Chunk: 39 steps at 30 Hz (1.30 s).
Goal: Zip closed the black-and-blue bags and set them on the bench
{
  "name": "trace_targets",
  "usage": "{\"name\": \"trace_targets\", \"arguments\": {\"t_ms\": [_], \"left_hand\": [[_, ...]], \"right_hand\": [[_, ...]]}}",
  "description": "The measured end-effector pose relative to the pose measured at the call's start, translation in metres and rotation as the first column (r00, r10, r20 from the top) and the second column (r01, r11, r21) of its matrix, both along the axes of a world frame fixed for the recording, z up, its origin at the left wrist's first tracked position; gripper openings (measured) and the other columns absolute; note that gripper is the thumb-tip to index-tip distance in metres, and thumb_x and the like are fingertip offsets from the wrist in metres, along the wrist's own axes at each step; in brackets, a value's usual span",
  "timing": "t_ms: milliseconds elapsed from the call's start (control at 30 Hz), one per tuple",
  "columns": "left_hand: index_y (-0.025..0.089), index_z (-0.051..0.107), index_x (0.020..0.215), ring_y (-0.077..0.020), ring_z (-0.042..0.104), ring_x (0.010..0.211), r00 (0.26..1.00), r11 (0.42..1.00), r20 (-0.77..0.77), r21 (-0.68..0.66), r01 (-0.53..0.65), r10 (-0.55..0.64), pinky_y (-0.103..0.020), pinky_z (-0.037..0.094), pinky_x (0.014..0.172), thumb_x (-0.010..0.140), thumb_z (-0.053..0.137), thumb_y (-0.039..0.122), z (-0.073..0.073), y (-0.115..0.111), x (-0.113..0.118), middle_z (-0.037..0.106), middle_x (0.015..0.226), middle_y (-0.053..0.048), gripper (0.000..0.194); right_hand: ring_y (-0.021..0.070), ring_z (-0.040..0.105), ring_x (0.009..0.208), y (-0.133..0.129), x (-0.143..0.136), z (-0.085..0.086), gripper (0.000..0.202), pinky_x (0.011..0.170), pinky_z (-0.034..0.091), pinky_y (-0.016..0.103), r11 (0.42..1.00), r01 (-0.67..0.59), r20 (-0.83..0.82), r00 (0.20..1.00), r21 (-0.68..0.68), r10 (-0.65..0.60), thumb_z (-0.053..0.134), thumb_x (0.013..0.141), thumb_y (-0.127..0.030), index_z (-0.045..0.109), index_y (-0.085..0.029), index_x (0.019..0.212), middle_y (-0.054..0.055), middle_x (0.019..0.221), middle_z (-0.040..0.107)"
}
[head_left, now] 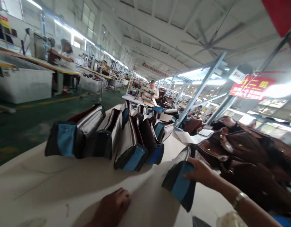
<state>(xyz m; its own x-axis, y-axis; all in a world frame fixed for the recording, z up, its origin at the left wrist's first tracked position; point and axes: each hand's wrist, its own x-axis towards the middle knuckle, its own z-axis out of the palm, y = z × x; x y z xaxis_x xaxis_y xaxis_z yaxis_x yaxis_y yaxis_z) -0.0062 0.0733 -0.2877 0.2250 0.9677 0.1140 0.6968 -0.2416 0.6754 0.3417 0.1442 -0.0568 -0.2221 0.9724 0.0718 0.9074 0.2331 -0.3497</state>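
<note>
At the right of the table, my right hand (pixel 196 171) grips the upper edge of a small dark bag (pixel 179 183) with a blue striped end and a pale inside. The thumb and fingers close over its rim, and the bag stands tilted on the white table (pixel 53 189). My left hand (pixel 115 203) rests low on the tabletop with its fingers curled, and nothing shows in it. Beyond the hands stand several similar bags in a row, among them a blue-striped bag (pixel 66 138) at the left and another striped bag (pixel 134 157) in the middle.
A heap of brown leather bags (pixel 254 170) lies along my right side. Further off, a person (pixel 151 91) sits at a sewing machine, and other people work at tables on the left near a white bin (pixel 24 85). A slanted blue post (pixel 199 91) rises at the right.
</note>
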Motion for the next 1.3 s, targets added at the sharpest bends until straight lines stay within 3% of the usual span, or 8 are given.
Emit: {"name": "trace_targets", "arguments": {"t_ms": [167, 300, 433, 633, 767, 933, 1200, 1300], "left_hand": [[0.025, 0.049, 0.14, -0.0309, 0.054, 0.129, 0.894, 0.955, 0.37, 0.241, 0.171, -0.254, -0.044, 0.045, 0.109, 0.098, 0.044, 0.057, 0.087, -0.056, 0.019, 0.057, 0.141, -0.016, 0.053], [0.021, 0.059, 0.132, -0.0299, 0.061, 0.113, 0.491, 0.599, 0.343, 0.487, 0.636, -0.801, -0.043, 0.047, 0.103, 0.092, 0.048, 0.073, 0.184, -0.106, 0.025, 0.065, 0.125, -0.013, 0.066], [0.015, 0.066, 0.112, -0.0241, 0.061, 0.09, 0.357, 0.472, 0.347, 0.344, 0.812, -0.867, -0.034, 0.05, 0.082, 0.086, 0.048, 0.083, 0.238, -0.134, 0.01, 0.066, 0.102, -0.011, 0.075], [0.02, 0.065, 0.12, -0.0214, 0.06, 0.086, 0.37, 0.422, 0.269, 0.168, 0.891, -0.889, -0.03, 0.047, 0.076, 0.065, 0.081, 0.073, 0.246, -0.155, -0.006, 0.065, 0.098, -0.005, 0.078], [0.019, 0.069, 0.09, -0.0232, 0.058, 0.095, 0.328, 0.364, 0.166, 0.293, 0.884, -0.93, -0.033, 0.044, 0.087, 0.072, 0.083, 0.063, 0.248, -0.164, 0.0, 0.066, 0.094, -0.006, 0.05], [0.018, 0.055, 0.069, -0.0135, 0.049, 0.069, 0.389, 0.45, 0.272, 0.218, 0.866, -0.88, -0.027, 0.039, 0.066, 0.069, 0.087, 0.058, 0.245, -0.169, 0.005, 0.055, 0.069, 0.003, 0.051], [0.015, 0.076, 0.079, -0.0104, 0.057, 0.072, 0.409, 0.427, 0.445, -0.063, 0.902, -0.797, -0.021, 0.042, 0.061, 0.069, 0.091, 0.046, 0.247, -0.189, 0.011, 0.058, 0.079, 0.002, 0.036], [0.015, 0.077, 0.08, -0.0109, 0.059, 0.073, 0.418, 0.402, 0.478, -0.14, 0.905, -0.773, -0.021, 0.043, 0.062, 0.071, 0.091, 0.041, 0.242, -0.195, 0.015, 0.06, 0.079, 0.002, 0.031]], "right_hand": [[0.0131, 0.052, 0.065, -0.149, -0.068, 0.008, 0.019, 0.053, 0.038, 0.019, 0.934, -0.237, -0.213, 0.96, -0.266, 0.182, 0.074, 0.07, -0.019, 0.066, -0.019, 0.087, -0.005, 0.071, 0.062], [0.0096, 0.039, 0.061, -0.232, -0.11, 0.024, 0.025, 0.052, 0.028, 0.019, 0.863, -0.405, -0.38, 0.882, -0.302, 0.28, 0.081, 0.062, -0.017, 0.057, -0.018, 0.069, -0.007, 0.064, 0.047], [0.0076, 0.039, 0.059, -0.292, -0.125, 0.041, 0.028, 0.05, 0.029, 0.017, 0.829, -0.417, -0.497, 0.844, -0.372, 0.201, 0.085, 0.064, -0.015, 0.065, -0.02, 0.083, -0.009, 0.067, 0.05], [0.0083, 0.047, 0.063, -0.344, -0.129, 0.035, 0.027, 0.054, 0.034, 0.018, 0.896, -0.32, -0.558, 0.823, -0.307, 0.103, 0.083, 0.067, -0.01, 0.065, -0.021, 0.086, -0.009, 0.074, 0.06], [0.0108, 0.046, 0.064, -0.356, -0.127, 0.03, 0.029, 0.057, 0.035, 0.021, 0.955, -0.193, -0.442, 0.894, -0.226, 0.076, 0.082, 0.065, -0.012, 0.063, -0.022, 0.085, -0.007, 0.072, 0.058], [0.0129, 0.046, 0.063, -0.364, -0.114, 0.022, 0.027, 0.056, 0.036, 0.023, 0.995, -0.035, -0.422, 0.907, -0.098, -0.01, 0.08, 0.066, -0.016, 0.059, -0.023, 0.083, -0.007, 0.069, 0.055], [0.0137, 0.045, 0.065, -0.374, -0.102, -0.01, 0.028, 0.057, 0.036, 0.025, 0.971, -0.093, -0.544, 0.838, -0.218, -0.042, 0.081, 0.073, -0.023, 0.053, -0.022, 0.078, -0.006, 0.07, 0.053], [0.0185, 0.051, 0.078, -0.377, -0.098, -0.003, 0.024, 0.067, 0.042, 0.029, 0.969, -0.192, -0.442, 0.891, -0.156, 0.105, 0.082, 0.08, -0.03, 0.059, -0.022, 0.086, -0.001, 0.083, 0.058]]}}
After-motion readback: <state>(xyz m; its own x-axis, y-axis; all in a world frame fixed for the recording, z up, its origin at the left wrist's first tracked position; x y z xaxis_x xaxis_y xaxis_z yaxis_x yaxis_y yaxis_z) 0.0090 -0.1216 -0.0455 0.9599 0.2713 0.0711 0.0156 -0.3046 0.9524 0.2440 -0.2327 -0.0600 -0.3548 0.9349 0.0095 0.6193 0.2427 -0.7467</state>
